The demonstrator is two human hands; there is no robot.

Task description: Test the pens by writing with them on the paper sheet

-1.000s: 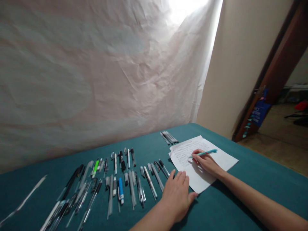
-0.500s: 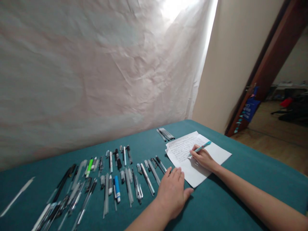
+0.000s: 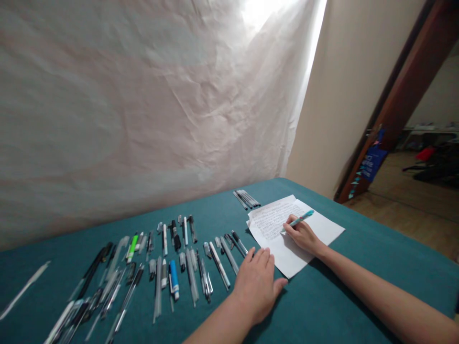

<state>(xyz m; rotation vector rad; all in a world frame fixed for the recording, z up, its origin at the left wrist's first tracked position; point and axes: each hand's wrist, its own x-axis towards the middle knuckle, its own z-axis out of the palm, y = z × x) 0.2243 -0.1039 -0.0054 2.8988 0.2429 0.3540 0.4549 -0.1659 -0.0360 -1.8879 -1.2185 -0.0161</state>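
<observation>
Between the fingers of my right hand is a light-blue pen, its lower end at the sheets of white paper. Rows of small handwriting cover the upper left part of the paper, and the area below them is blank. My left hand lies palm down on the green tablecloth, fingers outstretched, with the thumb beside the paper's near corner. Just left of its fingertips lies a dark-capped pen. A white pen rests a little farther left.
Several taken-apart pens, barrels and caps spread over the left half, among them a bright green marker and a blue one. A row of thin pens lies behind the paper. A pale sheet hangs along the table's back edge.
Both hands stay almost where they were, the pen still in my right hand at the paper. The whole view has shifted very slightly.
</observation>
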